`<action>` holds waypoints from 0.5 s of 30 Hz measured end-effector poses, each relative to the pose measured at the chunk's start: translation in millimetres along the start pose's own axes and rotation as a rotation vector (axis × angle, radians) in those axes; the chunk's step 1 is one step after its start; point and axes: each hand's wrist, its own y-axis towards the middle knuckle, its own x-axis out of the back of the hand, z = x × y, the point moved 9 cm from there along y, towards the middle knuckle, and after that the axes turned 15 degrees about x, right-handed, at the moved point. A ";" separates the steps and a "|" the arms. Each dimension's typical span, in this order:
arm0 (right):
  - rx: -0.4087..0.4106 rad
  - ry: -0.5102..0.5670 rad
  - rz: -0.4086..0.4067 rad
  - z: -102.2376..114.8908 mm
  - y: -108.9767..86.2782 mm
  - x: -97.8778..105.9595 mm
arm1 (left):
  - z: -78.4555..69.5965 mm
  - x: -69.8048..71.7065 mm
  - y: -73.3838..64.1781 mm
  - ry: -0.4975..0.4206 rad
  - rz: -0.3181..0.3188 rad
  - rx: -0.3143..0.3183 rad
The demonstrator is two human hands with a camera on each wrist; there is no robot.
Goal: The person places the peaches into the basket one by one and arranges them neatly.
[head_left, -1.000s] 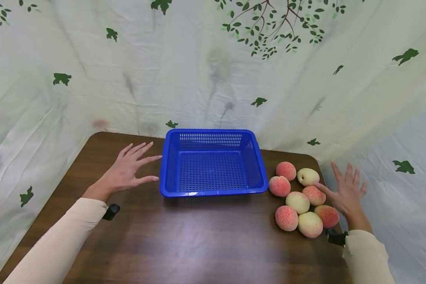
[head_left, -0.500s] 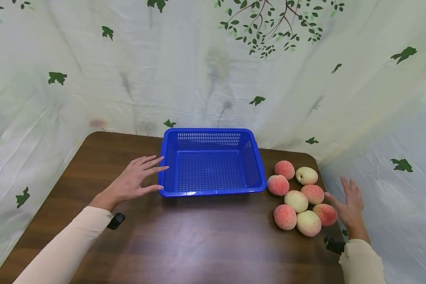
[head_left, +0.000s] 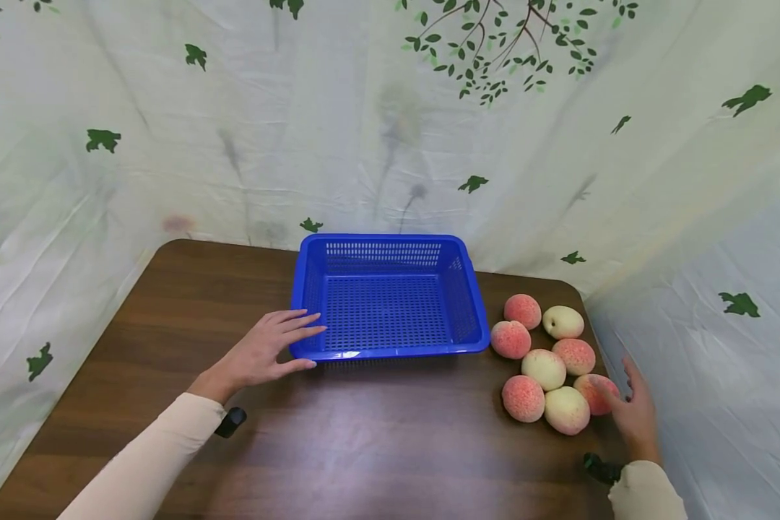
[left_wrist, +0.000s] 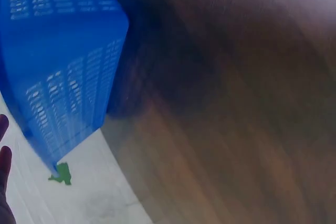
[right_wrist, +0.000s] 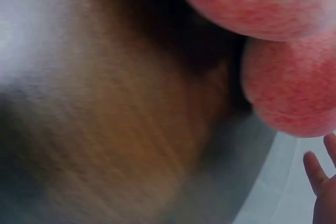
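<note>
A blue plastic basket (head_left: 383, 314) with slotted sides stands at the middle back of the table. My left hand (head_left: 260, 354) is at its front left corner, fingers spread over the rim and thumb lower; whether it touches the rim I cannot tell. In the left wrist view the basket's slotted side (left_wrist: 68, 85) fills the upper left, with fingertips (left_wrist: 4, 158) at the edge. To the right lie several peaches, some red, some pale. My right hand (head_left: 637, 419) is beside the rightmost red-yellow peach (head_left: 596, 393), thumb overlapping it and fingers apart. Peaches (right_wrist: 291, 85) also loom close in the right wrist view.
The brown wooden table (head_left: 377, 440) has rounded far corners. A pale cloth (head_left: 351, 123) with printed leaves hangs behind and along both sides. Pale peaches (head_left: 563, 322) lie among the red ones (head_left: 523, 311), right of the basket. Each wrist wears a small black camera (head_left: 230, 422).
My left hand has moved right, from beside the basket to over its front left corner. The right hand has come lower and nearer the rightmost peach. Basket and peaches stay in place.
</note>
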 end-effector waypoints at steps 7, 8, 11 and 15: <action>-0.105 0.058 -0.034 -19.1 -10.2 -10.3 | -10.0 -11.7 -5.9 0.001 -0.044 -0.078; -0.112 0.053 -0.036 -21.4 -11.2 -11.4 | -10.6 -13.2 -6.9 0.000 -0.052 -0.087; -0.139 0.048 -0.042 -27.7 -13.3 -14.6 | -12.4 -17.2 -9.3 0.008 -0.086 -0.117; -0.157 0.061 -0.050 -30.4 -14.3 -17.3 | -16.7 -19.7 -11.4 0.024 -0.152 -0.176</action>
